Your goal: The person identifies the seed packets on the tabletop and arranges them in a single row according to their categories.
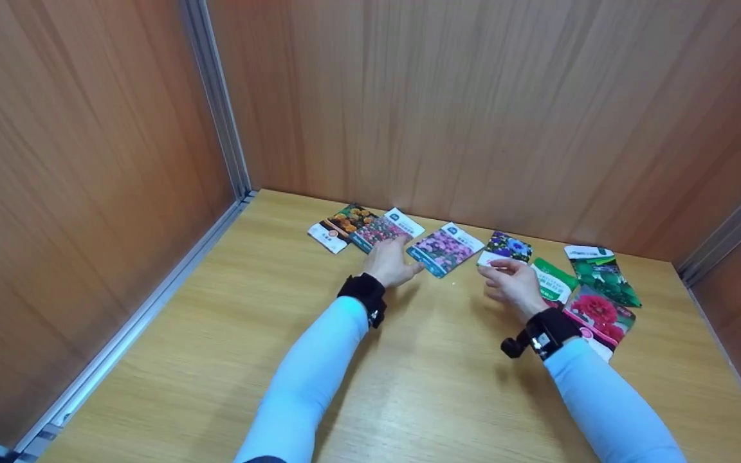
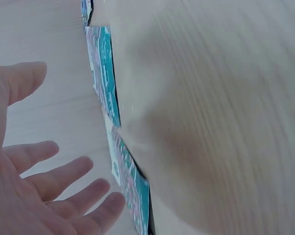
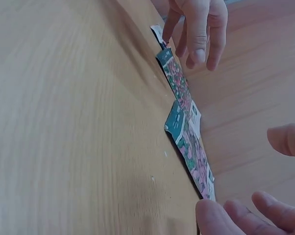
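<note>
The left hand hovers at the near edge of a packet with pink-red flowers; its fingers spread apart in the left wrist view. To its right lies a packet with purple-pink flowers, also visible in the right wrist view. The right hand is over the near edge of a blue-flower packet, fingers relaxed and apart. Whether its fingertips touch that packet cannot be told. Neither hand holds anything. An orange-flower packet lies partly under the pink-red one.
On the right lie a green and white packet, a green-leaf packet and a red-flower packet beside the right wrist. Wooden panels stand behind and at both sides of the table.
</note>
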`<state>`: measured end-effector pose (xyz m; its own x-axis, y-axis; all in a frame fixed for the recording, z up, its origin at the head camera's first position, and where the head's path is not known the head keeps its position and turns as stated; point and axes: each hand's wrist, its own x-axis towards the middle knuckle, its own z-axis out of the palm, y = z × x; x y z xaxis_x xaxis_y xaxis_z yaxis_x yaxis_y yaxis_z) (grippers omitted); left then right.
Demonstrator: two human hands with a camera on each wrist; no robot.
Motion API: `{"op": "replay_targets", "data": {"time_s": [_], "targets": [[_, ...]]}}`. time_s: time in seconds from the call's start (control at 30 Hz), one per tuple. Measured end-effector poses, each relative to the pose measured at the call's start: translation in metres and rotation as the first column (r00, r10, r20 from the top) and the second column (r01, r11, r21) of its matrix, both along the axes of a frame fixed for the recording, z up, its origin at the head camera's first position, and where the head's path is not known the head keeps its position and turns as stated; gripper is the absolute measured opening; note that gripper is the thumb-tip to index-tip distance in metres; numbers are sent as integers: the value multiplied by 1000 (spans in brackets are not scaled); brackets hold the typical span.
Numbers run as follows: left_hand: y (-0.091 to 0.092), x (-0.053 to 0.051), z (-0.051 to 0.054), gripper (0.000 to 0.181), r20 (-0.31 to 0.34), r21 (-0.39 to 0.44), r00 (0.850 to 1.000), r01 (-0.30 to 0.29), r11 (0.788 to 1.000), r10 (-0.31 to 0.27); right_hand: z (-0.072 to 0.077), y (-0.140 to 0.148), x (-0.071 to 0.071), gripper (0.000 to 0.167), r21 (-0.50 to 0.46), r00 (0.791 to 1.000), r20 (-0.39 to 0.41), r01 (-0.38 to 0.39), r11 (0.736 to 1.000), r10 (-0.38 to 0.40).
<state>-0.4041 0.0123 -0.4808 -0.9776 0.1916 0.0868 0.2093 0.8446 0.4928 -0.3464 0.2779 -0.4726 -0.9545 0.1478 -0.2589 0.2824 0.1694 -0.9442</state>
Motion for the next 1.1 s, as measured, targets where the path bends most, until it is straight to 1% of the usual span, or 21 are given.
{"op": "replay_targets", "data": {"time_s": [0.1, 0.2, 0.3, 0.37, 0.47, 0.53, 0.6, 0.63, 0.73, 0.8, 0.87, 0.9, 0.97, 1.03, 1.1], "targets": [[12, -6, -1, 78, 24, -3, 1000, -2, 1000, 2, -4, -1, -9, 70, -37, 998, 53, 34, 999, -32], [24, -16, -1, 78, 25, -12, 1000, -5, 1000, 6, -10, -3, -21, 69, -67, 991, 111, 79, 995, -71], [37, -27, -4, 76, 35, -18, 999, -9, 1000, 10, -16, -7, -31, 68, -101, 978, 170, 137, 985, -118], [43, -34, -7, 74, 62, -13, 998, -18, 1000, 19, -18, -12, -36, 66, -122, 968, 202, 174, 977, -147], [50, -43, -13, 70, 96, -14, 995, -40, 999, 41, -21, -18, -43, 63, -122, 959, 227, 204, 971, -173], [52, -48, -15, 65, 96, -18, 994, -52, 998, 53, -22, -21, -47, 62, -120, 956, 225, 216, 969, -185], [55, -52, -17, 59, 80, -26, 995, -60, 998, 62, -21, -23, -51, 62, -126, 953, 219, 241, 962, -210], [56, -53, -18, 55, 74, -24, 995, -68, 997, 69, -21, -25, -53, 62, -135, 951, 214, 253, 958, -221], [58, -55, -21, 45, 39, -39, 996, -78, 996, 80, -21, -34, -56, 67, -206, 951, 203, 275, 939, -233], [59, -56, -22, 38, 34, -49, 995, -91, 995, 92, -22, -42, -59, 70, -237, 950, 209, 280, 930, -232], [61, -57, -23, 30, 39, -62, 993, -106, 992, 109, -22, -49, -62, 71, -249, 953, 209, 269, 930, -220], [61, -57, -24, 27, 48, -65, 991, -118, 991, 121, -22, -52, -63, 71, -239, 953, 211, 267, 934, -219], [61, -58, -24, 23, 71, -45, 988, -137, 989, 140, -23, -57, -65, 72, -214, 953, 211, 261, 941, -217], [61, -58, -24, 30, 101, 0, 984, -147, 989, 146, -25, -57, -67, 72, -186, 953, 210, 256, 948, -216], [60, -58, -24, 49, 140, 59, 980, -153, 987, 143, -27, -54, -67, 70, -151, 952, 213, 254, 955, -219]]}}
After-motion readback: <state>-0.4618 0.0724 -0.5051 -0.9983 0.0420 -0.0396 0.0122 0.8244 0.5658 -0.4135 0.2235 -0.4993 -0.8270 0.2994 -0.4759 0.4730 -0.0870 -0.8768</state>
